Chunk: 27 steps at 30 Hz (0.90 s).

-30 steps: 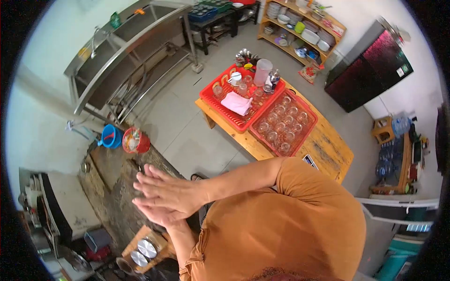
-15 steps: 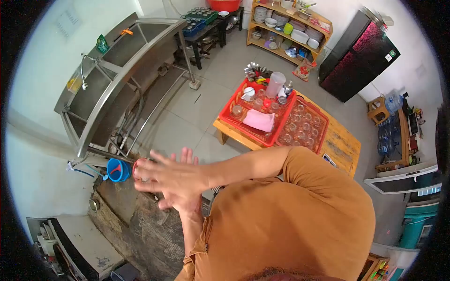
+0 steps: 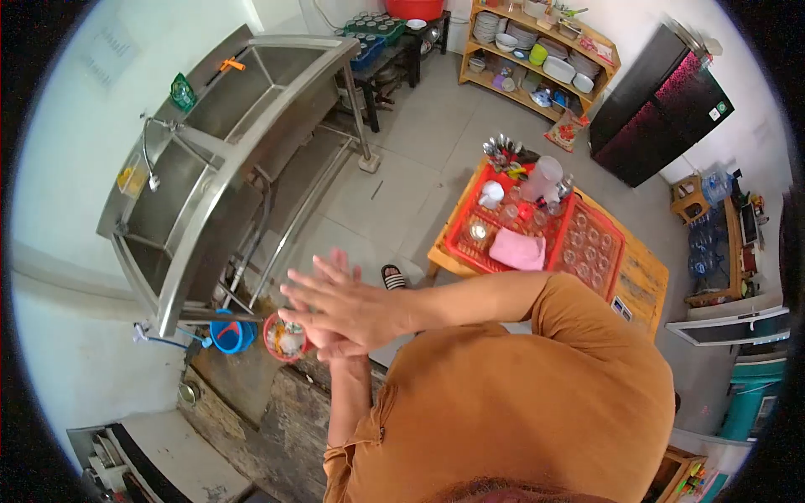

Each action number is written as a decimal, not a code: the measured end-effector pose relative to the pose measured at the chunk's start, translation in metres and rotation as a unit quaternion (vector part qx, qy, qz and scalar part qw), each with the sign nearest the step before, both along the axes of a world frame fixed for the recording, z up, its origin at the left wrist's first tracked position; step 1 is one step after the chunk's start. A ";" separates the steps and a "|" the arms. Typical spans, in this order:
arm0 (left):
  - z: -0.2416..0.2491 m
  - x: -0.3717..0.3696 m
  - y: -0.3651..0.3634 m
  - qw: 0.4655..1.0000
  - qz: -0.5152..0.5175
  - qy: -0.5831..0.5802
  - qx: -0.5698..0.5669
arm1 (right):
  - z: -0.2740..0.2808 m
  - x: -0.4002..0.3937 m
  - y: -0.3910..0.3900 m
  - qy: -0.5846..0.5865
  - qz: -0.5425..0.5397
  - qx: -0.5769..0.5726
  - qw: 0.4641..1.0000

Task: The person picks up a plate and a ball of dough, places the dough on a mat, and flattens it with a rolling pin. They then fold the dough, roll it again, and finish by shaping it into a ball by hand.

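My right hand [image 3: 360, 314] lies across my left hand [image 3: 338, 347], palm against palm, in front of my body. The fingers of the right hand are stretched out and slightly apart. Most of the left hand is hidden behind it; some straight fingertips show above and the lower part of the hand below. Neither hand holds anything that I can see. Beneath and just left of them on the floor stands a red basket [image 3: 270, 345] with what looks like scraps in it. Beside that is a blue bucket [image 3: 245, 342] with a red item inside.
A steel sink [image 3: 220, 149] runs along the left wall. To the right, a wooden table [image 3: 641, 281] bears a red crate [image 3: 459, 261] with cups, cutlery and a pink cloth [image 3: 517, 250], plus a red tray of glasses [image 3: 587, 251]. Behind are a dish shelf [image 3: 503, 84] and a fridge [image 3: 650, 126].
My hands have come closer together, with the right sliding over the left. The view has shifted, so the table and sink appear further right. A striped slipper now shows on the floor.
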<state>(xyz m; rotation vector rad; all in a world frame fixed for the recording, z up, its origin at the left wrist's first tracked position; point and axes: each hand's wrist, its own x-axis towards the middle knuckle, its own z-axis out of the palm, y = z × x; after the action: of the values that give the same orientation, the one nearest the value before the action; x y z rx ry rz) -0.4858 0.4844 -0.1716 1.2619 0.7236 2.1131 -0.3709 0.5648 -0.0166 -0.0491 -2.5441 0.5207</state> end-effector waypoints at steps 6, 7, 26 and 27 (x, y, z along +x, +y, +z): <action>0.020 -0.036 0.159 0.980 -0.094 -0.160 -0.064 | -0.025 -0.040 0.144 0.042 -0.092 -0.043 0.994; 0.037 -0.045 0.188 0.976 -0.113 -0.157 -0.098 | -0.030 -0.049 0.167 0.077 -0.092 -0.069 0.990; 0.114 0.026 0.576 0.748 -0.477 -0.312 -0.341 | -0.023 0.016 0.487 0.082 -0.421 -0.077 0.900; 0.112 0.033 0.593 0.727 -0.495 -0.323 -0.348 | -0.023 0.022 0.501 0.067 -0.446 -0.075 0.889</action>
<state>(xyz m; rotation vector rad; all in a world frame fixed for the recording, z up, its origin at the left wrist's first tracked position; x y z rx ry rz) -0.4524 1.0775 -0.0599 0.2588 0.3084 1.0363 -0.3487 1.0655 -0.0398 -1.1305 -2.0331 0.3158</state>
